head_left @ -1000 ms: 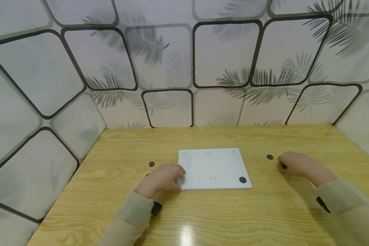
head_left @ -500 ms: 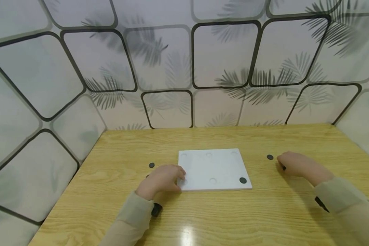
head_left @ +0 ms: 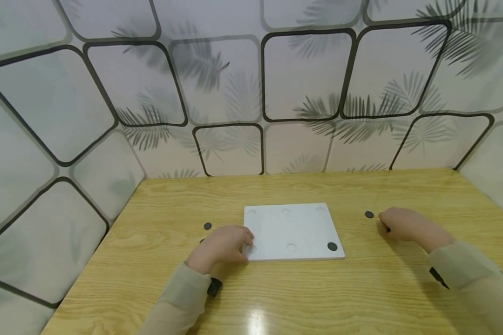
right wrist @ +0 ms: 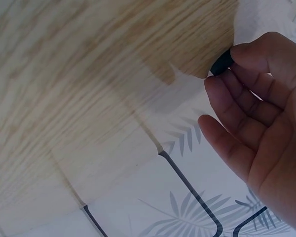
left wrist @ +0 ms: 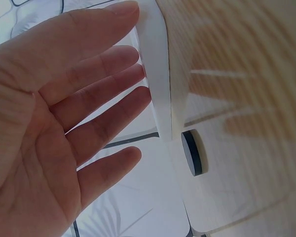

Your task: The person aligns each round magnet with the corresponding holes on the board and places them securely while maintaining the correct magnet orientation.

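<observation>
Nothing much has moved since the earlier frames: both hands hold their places beside the white board (head_left: pixel 291 231).

Right hand (head_left: pixel 402 224), right of centre, pinches a small black disc (right wrist: pixel 221 62) at its fingertips; a loose pinch could drop the thin, round piece. Left hand (head_left: pixel 220 244), fingers straight, rests on the board's lower-left edge on the wooden table (head_left: pixel 276 288).

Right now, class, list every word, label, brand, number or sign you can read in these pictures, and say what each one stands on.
There are none to read.
The white board is blank, with only round dents and one black disc in it.
The loose black discs on the wooden table are unmarked, as is the disc that the right hand pinches.
The wall panels carry only leaf prints and black outlines.
</observation>
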### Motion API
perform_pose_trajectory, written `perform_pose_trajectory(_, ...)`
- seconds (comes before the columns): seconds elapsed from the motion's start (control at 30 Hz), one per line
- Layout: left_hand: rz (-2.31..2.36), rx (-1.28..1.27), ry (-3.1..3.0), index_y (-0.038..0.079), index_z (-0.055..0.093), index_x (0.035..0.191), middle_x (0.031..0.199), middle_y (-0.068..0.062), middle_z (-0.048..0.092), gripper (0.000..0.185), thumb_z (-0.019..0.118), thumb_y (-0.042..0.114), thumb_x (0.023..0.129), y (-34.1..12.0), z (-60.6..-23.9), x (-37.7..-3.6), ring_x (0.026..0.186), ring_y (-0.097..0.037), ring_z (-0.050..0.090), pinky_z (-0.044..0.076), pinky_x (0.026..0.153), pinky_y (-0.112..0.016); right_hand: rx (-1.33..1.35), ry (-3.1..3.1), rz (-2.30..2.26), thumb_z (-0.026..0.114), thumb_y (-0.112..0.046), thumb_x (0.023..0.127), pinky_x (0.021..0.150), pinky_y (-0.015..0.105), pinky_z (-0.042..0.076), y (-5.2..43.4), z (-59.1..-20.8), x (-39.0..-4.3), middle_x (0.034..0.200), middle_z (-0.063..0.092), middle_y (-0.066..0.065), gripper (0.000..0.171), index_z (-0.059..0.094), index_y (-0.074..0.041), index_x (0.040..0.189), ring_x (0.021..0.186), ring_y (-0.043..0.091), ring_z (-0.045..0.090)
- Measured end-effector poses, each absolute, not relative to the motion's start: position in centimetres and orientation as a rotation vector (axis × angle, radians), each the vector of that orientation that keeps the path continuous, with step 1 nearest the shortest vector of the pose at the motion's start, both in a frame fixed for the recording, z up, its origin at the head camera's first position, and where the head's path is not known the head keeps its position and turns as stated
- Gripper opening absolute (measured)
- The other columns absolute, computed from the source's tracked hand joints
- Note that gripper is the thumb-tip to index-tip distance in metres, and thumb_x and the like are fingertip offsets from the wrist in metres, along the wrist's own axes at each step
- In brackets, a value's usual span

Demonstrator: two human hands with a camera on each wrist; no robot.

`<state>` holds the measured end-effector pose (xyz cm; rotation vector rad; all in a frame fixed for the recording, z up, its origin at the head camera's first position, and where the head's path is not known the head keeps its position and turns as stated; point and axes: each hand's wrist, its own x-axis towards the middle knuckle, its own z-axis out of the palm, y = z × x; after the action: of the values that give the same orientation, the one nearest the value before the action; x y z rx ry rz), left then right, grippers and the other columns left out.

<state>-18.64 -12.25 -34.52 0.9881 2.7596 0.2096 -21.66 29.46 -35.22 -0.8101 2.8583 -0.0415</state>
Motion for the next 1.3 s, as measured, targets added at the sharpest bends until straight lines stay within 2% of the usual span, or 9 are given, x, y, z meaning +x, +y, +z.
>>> perform_pose_trajectory(0.43,0.230,0.997,2.763,0.011,0.068,0.100,0.111,0.001,0.058,0.033,0.073,0.025,0.071,-12.3,-34.8,-18.7,0.102,-0.016,0.053,0.042,0.083,-0.030,-0.844,2.864,-0.099,0.060,0.005,0.069,0.050,0.026,0.025,29.4,-35.0,-21.9,0.059,0.034,-0.004,0.026,0.041,-0.012,0.065,0.054,0.010,0.029)
perform_pose_trajectory(0.8,0.228,1.021,2.765,0.010,0.068,0.100,0.111,0.000,0.058,0.032,0.073,0.024,0.071,-12.3,-34.7,-18.7,0.101,-0.016,0.053,0.043,0.083,-0.030,-0.866,2.838,-0.152,0.059,-0.001,0.078,0.050,0.026,0.024,28.2,-34.4,-22.7,0.059,0.033,-0.001,0.025,0.039,-0.011,0.066,0.053,0.010,0.028)
perform_pose_trajectory(0.97,0.198,1.052,2.769,0.009,0.068,0.099,0.110,-0.001,0.058,0.033,0.074,0.024,0.070,-12.4,-34.6,-18.7,0.100,-0.017,0.054,0.043,0.081,-0.029,-0.903,2.847,-0.153,0.057,0.003,0.076,0.051,0.027,0.022,27.4,-34.2,-23.0,0.059,0.030,-0.001,0.028,0.035,-0.011,0.065,0.054,0.011,0.025)
perform_pose_trajectory(1.3,0.195,1.062,2.770,0.009,0.068,0.099,0.110,-0.001,0.059,0.033,0.074,0.023,0.070,-12.3,-34.6,-18.6,0.099,-0.016,0.054,0.043,0.081,-0.029,-0.917,2.841,-0.176,0.057,0.004,0.072,0.051,0.027,0.024,25.8,-33.8,-23.6,0.060,0.033,-0.001,0.025,0.038,-0.011,0.065,0.054,0.012,0.027)
